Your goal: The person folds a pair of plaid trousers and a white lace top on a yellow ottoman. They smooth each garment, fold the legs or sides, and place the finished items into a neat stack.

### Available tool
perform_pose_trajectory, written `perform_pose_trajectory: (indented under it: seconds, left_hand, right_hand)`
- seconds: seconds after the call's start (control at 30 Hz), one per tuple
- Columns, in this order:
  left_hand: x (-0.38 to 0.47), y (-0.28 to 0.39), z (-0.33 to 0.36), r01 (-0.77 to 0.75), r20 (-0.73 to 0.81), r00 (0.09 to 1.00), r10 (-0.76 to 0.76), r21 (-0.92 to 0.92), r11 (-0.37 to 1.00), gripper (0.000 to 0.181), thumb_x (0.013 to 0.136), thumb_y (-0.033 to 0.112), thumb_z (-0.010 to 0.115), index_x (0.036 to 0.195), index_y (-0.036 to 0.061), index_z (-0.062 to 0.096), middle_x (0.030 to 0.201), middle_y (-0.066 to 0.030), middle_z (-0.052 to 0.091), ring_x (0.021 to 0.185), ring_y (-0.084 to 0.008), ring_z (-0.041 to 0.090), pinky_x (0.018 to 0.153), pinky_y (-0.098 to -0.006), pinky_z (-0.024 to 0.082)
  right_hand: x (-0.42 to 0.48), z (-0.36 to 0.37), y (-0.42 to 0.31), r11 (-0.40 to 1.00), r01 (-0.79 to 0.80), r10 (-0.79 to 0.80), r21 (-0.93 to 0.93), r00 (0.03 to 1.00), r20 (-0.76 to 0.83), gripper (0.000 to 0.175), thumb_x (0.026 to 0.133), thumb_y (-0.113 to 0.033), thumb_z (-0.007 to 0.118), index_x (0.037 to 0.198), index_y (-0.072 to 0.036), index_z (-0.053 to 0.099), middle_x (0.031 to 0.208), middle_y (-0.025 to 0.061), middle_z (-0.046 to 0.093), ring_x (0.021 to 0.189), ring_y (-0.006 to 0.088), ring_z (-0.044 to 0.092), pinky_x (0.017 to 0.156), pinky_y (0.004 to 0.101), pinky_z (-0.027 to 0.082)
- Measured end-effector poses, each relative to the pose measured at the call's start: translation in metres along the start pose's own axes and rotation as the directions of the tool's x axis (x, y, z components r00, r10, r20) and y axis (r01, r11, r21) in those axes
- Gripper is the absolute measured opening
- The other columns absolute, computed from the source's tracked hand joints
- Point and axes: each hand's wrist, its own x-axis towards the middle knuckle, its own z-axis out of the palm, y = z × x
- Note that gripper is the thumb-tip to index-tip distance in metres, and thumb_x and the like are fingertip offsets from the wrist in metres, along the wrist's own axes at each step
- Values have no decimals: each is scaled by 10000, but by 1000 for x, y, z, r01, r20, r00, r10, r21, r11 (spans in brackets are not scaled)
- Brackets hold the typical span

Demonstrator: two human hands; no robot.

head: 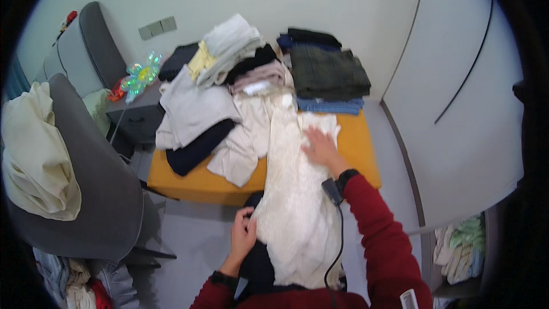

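A long white textured garment [296,197] lies from the mustard-yellow ottoman [358,146] down over my lap. My right hand [321,148] rests with spread fingers on its upper part, holding nothing. At the garment's left edge is my left hand [243,231], thumb and fingers close to the cloth; whether they pinch it I cannot tell. Left of the garment, a cream garment [240,154] lies crumpled on the ottoman, beside a light grey garment [197,111] on top of a dark navy one [199,148].
Behind are a heap of clothes [231,51] and a stack with dark plaid cloth [328,73] over blue denim [330,105]. A grey chair [107,197] draped with a cream garment [40,154] stands left, near a nightstand [135,116]. A wardrobe door [463,137] and clothes-filled drawer [461,249] are at right.
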Motion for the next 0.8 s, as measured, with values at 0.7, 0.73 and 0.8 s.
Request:
perform_pose_trajectory:
  seconds: [0.7,0.73,0.8]
  left_hand:
    - [-41,75,-19,-892,944,326,56,288,349,952,675,302,761,1460,95,264,1513,-104,282,1414,-253,237,1127,-500,191]
    - [-41,72,-17,-887,938,342,50,305,347,968,673,328,766,1457,70,261,1510,-116,286,1414,-255,238,1126,-502,186]
    - [-42,65,-13,-882,924,379,51,345,320,995,656,339,777,1454,52,257,1507,-119,292,1413,-257,240,1128,-493,188]
  right_hand:
    - [-340,-61,-57,810,553,-583,192,794,171,478,728,-48,589,1179,-205,609,1315,-26,549,1257,200,472,1064,403,340]
    - [-335,-60,-55,816,498,-554,295,819,151,467,723,-38,584,1163,-190,617,1277,-21,578,1220,210,504,1056,403,352]
    - [-324,-62,-51,787,410,-501,461,861,89,442,712,-24,580,1130,-158,630,1190,1,625,1131,239,559,1018,401,389]
